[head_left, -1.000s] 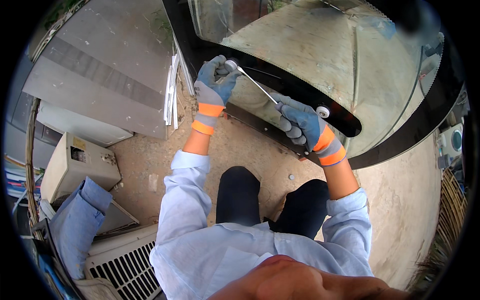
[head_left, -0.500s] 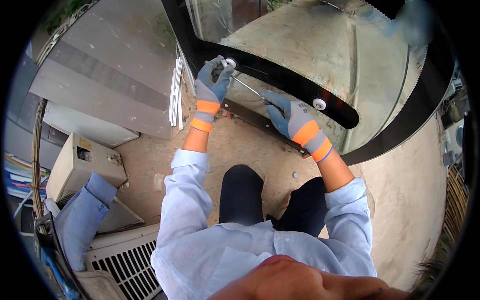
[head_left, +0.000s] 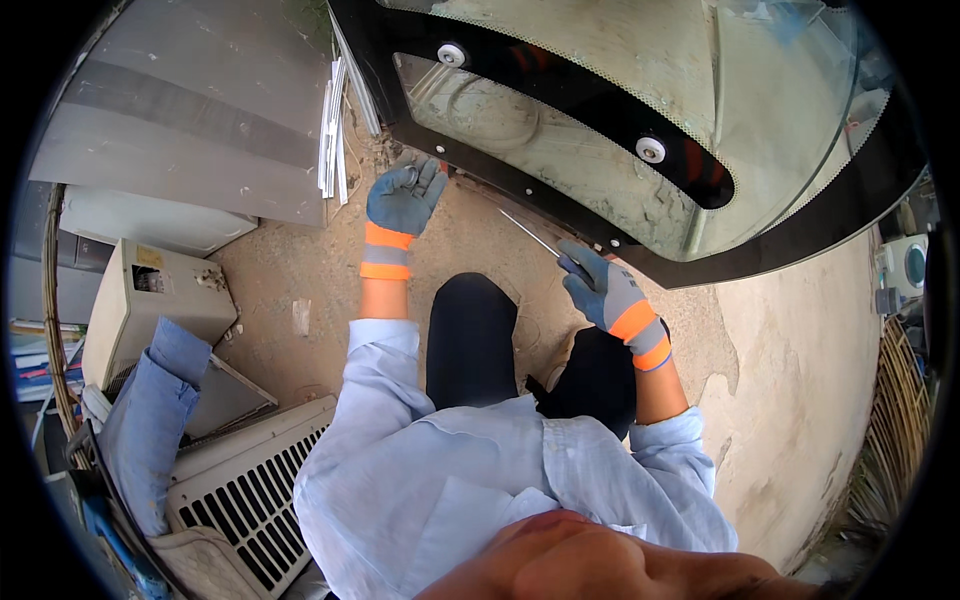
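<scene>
My right hand (head_left: 600, 285), in a grey-blue glove with an orange cuff, is closed around the dark handle of a screwdriver (head_left: 530, 232). Its thin metal shaft points up and left, apart from the panel. My left hand (head_left: 403, 200), gloved alike, is turned palm up just below the panel's lower left corner. Its fingers are curled, and whatever small thing they pinch is too small to make out. Beyond both hands stands a glass panel with a black border (head_left: 740, 255). A white round fixing (head_left: 451, 55) sits on its black band, and a second white fixing (head_left: 650, 150) farther right.
Several small screws show along the panel's lower edge. Thin white strips (head_left: 332, 135) lean by a grey metal sheet (head_left: 190, 110) at far left. On the left are a cream metal casing (head_left: 170, 305), a blue cloth (head_left: 155, 420) and a slotted grille (head_left: 255, 510). Bundled sticks (head_left: 890, 400) stand right.
Both hands have drawn back from the upper left fixing toward me. The screwdriver tip has come away from it, and my left hand has turned palm up. The panel sits higher in view.
</scene>
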